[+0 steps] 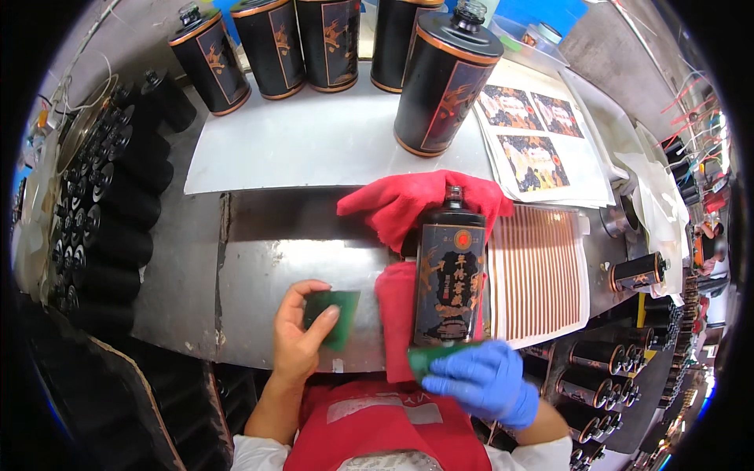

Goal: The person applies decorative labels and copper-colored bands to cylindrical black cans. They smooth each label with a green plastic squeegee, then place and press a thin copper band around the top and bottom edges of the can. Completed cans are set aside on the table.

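Lying cushioned on a red cloth (408,206), the black labelled bottle (449,275) stays steady; the gloved right hand (483,381) grips a green scraper (428,357) at its base, the bare left hand (302,334) pinching a green card (336,314).

Left hand (302,334): bare, lower centre, holds green card (334,316).
Right hand (483,381): blue-gloved, at black bottle (449,279) base.
Bottle: lies on red cloth (397,204), counter (259,275).

Steel bench (259,282), scuffed. On it: white board (314,145) w/ upright black bottles (444,78); red cloth (408,204) under lying black bottle (449,282); striped label sheet (542,271); printed label sheets (542,141) at rt.
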Available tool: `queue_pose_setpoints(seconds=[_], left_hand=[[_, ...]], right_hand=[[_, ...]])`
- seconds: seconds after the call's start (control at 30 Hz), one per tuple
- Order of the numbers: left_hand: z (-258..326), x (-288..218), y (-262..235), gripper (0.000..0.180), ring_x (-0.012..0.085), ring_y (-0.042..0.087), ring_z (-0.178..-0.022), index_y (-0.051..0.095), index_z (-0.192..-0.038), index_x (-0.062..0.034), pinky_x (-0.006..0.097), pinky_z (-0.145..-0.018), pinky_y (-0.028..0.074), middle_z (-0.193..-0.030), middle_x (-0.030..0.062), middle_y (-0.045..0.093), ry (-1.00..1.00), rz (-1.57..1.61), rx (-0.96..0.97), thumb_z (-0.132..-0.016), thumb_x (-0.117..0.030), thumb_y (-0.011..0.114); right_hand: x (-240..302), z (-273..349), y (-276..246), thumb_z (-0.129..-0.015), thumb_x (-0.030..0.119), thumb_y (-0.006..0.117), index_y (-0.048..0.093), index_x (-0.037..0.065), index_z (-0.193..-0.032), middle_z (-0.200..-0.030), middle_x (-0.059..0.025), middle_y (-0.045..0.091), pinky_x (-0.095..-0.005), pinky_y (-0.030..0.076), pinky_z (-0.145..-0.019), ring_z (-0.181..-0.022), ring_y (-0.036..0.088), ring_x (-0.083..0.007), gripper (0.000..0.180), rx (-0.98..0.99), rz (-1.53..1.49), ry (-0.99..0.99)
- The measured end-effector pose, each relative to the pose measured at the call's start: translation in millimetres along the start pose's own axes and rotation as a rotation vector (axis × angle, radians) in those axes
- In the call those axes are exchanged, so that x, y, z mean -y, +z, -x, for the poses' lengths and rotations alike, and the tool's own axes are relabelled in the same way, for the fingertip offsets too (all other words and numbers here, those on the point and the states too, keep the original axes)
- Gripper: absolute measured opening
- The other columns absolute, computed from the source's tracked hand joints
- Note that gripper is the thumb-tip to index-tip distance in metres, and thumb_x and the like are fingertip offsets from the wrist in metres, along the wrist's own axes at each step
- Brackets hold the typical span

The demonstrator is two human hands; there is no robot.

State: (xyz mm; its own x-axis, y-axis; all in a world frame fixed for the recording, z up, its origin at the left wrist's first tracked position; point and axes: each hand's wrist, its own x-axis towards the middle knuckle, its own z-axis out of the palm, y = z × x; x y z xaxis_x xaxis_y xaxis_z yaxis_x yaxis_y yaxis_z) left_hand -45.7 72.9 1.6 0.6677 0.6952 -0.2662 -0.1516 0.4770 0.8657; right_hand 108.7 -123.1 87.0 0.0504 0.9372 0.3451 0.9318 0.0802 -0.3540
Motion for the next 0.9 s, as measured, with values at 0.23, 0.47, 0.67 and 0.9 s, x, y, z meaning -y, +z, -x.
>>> queue_pose_setpoints(seconds=[0.23,0.47,0.67,0.9], left_hand=[[-33,-12,104,0.023,0.0095,0.054,-0.079,0.048,-0.104,-0.0027,0.024,-0.068,0.046,-0.091,0.0059,0.055,0.537,-0.284,0.016,-0.086,-0.005,0.061],[-72,24,102,0.022,0.0121,0.049,-0.088,0.049,-0.104,-0.0019,0.025,-0.079,0.042,-0.095,0.0048,0.051,0.489,-0.254,-0.005,-0.086,-0.006,0.061],[-62,42,77,0.019,0.0108,0.050,-0.087,0.050,-0.102,-0.0012,0.025,-0.077,0.043,-0.096,0.0049,0.051,0.308,-0.216,-0.102,-0.086,-0.004,0.060],[-24,20,106,0.023,0.0135,0.050,-0.088,0.050,-0.104,-0.0009,0.027,-0.078,0.043,-0.097,0.0060,0.052,0.560,-0.527,-0.025,-0.087,-0.010,0.062]], right_hand=[[-28,-37,6,-0.081,0.002,0.064,0.045,0.002,-0.111,-0.093,-0.0087,0.057,-0.0255,0.047,-0.071,-0.082,0.056,-0.0115,0.035,-0.518,-0.487,0.699],[-74,-30,29,-0.087,0.010,0.060,0.047,0.005,-0.115,-0.103,-0.0060,0.055,-0.0255,0.048,-0.080,-0.092,0.055,-0.0115,0.031,-0.703,-0.960,0.996],[-98,9,42,-0.088,0.009,0.058,0.047,0.004,-0.113,-0.101,-0.0070,0.056,-0.0249,0.048,-0.076,-0.088,0.056,-0.0121,0.028,-0.688,-0.886,1.112],[-38,-27,22,-0.089,0.006,0.057,0.043,0.004,-0.119,-0.105,-0.0091,0.055,-0.0262,0.047,-0.082,-0.091,0.056,-0.0138,0.033,-0.538,-0.605,0.822]])
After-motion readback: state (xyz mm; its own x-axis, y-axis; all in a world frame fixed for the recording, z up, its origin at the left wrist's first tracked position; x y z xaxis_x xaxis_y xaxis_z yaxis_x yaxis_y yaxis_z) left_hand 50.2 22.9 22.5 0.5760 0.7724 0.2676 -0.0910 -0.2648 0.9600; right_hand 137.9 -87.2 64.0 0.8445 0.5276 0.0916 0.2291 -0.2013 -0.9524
